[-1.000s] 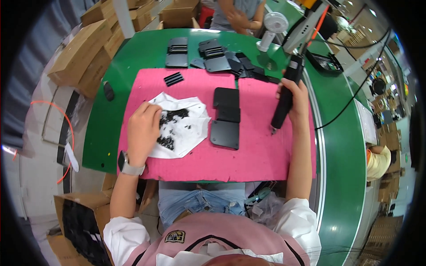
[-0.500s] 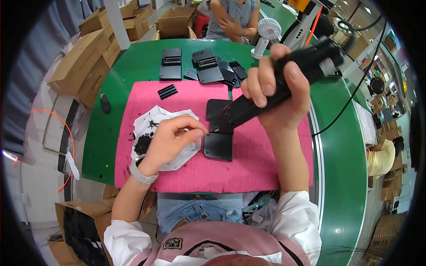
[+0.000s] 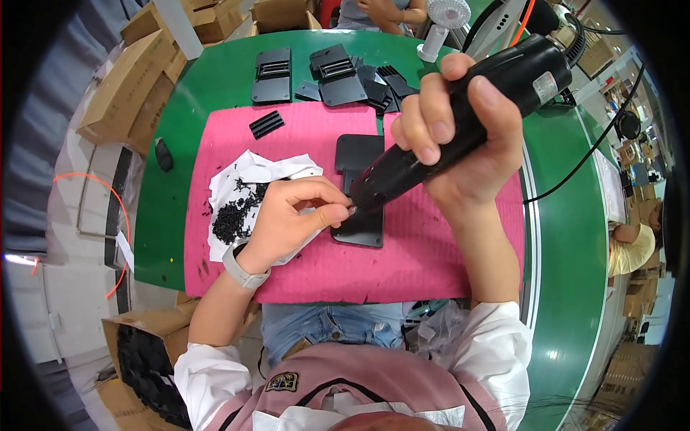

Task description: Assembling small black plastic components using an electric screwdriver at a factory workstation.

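Near: R hand [image 3: 474,133] wrapped round black power driver [image 3: 394,176], wrist raised, tool slanting down-left, tip low over black case [image 3: 359,152]. L hand [image 3: 298,215] bent in from the L, palm down, thumb + forefinger pressed together at driver tip; can't tell if a screw is between. Case lies flat on pink mat [image 3: 438,262], approx. centre; its mid part hidden by driver.

Progress (judged): this case looks mid-work, tool at it; no. of screws in, if any, can't tell. Plenty left loose: pile of small black screws [image 3: 230,221] on white cloth [image 3: 269,170], L of case.

Farther: ribbed black piece [image 3: 267,124] near mat's far edge; beyond, on green table [image 3: 568,287], more black cases [image 3: 272,91] + loose parts, finished or not unclear. Far end: white fan [image 3: 447,14].
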### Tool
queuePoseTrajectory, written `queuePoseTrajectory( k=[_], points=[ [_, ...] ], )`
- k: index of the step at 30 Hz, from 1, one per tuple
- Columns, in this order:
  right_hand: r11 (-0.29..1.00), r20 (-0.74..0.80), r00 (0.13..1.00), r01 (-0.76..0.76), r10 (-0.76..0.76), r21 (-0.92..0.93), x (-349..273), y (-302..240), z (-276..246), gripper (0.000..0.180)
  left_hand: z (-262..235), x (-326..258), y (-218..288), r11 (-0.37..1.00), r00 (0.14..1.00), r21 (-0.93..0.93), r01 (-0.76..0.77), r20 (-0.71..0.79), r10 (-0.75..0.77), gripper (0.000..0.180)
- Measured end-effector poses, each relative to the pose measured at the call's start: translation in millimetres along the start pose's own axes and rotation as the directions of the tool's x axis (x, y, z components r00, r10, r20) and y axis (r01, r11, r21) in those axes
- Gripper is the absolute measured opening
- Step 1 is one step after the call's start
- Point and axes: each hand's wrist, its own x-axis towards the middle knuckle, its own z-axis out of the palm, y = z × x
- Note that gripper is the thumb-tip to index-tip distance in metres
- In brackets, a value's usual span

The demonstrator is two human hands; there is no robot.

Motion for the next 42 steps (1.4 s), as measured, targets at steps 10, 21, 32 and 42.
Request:
queuePoseTrajectory(
  k=[10,21,32,42],
  points=[
    [0.927,0.156,0.987,0.093,-0.038,-0.363,7,21,-15,0.022,0,15,-21,0.850,0.970,0.527,0.010,-0.211,0.120,0.014],
    [0.907,0.127,0.991,0.028,0.028,-0.420,10,36,-6,0.021,2,19,-33,0.952,0.962,0.232,0.199,-0.234,-0.144,0.019],
    [0.903,0.162,0.980,-0.034,0.114,-0.427,18,40,-1,0.021,3,18,-27,0.915,0.953,0.325,0.239,-0.261,-0.156,0.020],
    [0.876,0.162,0.983,-0.001,0.090,-0.483,16,41,2,0.018,8,17,-32,0.881,0.961,0.449,0.152,-0.277,-0.025,0.018]
  ],
)
